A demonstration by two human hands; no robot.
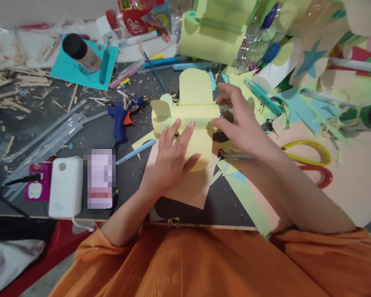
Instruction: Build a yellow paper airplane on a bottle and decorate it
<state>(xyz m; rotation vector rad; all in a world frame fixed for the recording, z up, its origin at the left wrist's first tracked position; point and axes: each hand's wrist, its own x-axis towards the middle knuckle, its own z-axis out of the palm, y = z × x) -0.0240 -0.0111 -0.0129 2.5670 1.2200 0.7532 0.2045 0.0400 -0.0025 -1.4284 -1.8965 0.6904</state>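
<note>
**Both hands on yellow paper model, mid-table**

Little free room: our near table [132, 181] edge is the only bare dark strip. Scraps crowd the right side, wooden sticks the far left corner. Blue glue gun [122, 117] lies just left of the model, scissors [309, 159] to the right. Yellow paper model [188, 117] sits mid-table. Left hand [170, 161] presses flat on its front, fingers spread. Right hand [239, 119] pinches its right end, fingers narrow.
</note>
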